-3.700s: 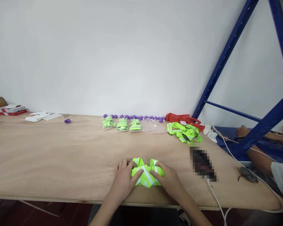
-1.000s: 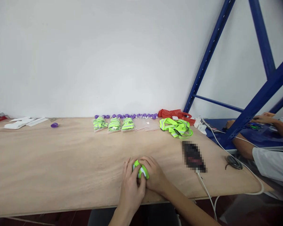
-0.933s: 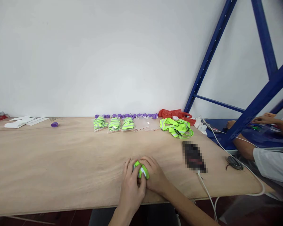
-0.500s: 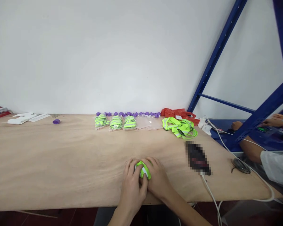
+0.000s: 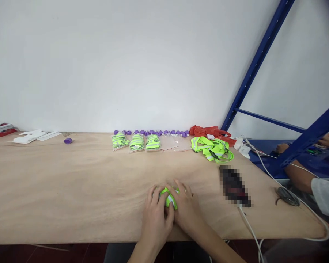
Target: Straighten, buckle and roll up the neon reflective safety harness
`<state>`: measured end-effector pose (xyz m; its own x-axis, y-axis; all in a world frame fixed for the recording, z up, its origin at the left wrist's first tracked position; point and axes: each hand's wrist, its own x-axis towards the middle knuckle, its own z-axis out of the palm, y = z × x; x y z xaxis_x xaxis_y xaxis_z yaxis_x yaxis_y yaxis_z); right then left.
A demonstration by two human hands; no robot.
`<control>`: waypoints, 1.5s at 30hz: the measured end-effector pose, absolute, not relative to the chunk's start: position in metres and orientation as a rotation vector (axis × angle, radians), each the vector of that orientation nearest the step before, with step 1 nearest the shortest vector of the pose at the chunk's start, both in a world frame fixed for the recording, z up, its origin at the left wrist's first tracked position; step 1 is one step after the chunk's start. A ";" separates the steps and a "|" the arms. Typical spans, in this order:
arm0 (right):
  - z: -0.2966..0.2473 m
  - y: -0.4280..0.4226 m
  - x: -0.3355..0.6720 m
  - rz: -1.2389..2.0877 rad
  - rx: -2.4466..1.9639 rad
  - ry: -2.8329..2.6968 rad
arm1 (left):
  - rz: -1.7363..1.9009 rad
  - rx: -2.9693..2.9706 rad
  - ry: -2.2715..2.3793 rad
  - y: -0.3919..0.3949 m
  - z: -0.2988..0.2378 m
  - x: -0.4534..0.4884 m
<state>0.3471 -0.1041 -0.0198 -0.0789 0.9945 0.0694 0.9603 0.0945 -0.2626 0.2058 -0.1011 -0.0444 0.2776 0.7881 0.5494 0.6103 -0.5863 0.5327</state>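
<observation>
Between my two hands lies a bundled fluorescent yellow-green reflective strap [image 5: 170, 200] with a pale grey stripe, close to the table's front edge. My left hand [image 5: 156, 210] curls around its left side, with thumb and fingers pressed on it. From the right, my right hand [image 5: 185, 204] cups the same bundle, its fingers bent over the top. Part of the strap is hidden under the fingers. Farther back on the wooden table [image 5: 84, 190] lie several clear bags holding folded straps like it [image 5: 137, 142].
A loose reflective strap [image 5: 212, 149] lies by a red plastic bag [image 5: 208, 131]. Purple items [image 5: 153, 132] line the wall. A blurred dark object [image 5: 234, 186] with a white cable [image 5: 249, 226] is at right, near coiled black cord [image 5: 287, 196]. Another person's arm [image 5: 300, 177] shows beyond the blue frame [image 5: 252, 73].
The view has shifted slightly, so things sit a little farther right. My right fingers have lifted and shifted slightly on the bundle; both hands stay around it.
</observation>
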 end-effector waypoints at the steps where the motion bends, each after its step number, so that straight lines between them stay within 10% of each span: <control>1: -0.021 -0.103 0.348 0.252 -1.929 -2.146 | 1.200 2.327 1.297 -0.101 -0.045 0.206; 45: -0.028 -0.092 0.369 0.420 -1.255 -2.127 | 1.172 1.680 0.918 -0.082 -0.024 0.176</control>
<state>0.3693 -0.0918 -0.0282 -0.3515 0.8672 0.3527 0.6681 0.4963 -0.5544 0.1762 -0.0815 -0.0235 0.2858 0.9051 0.3148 0.0893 -0.3522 0.9317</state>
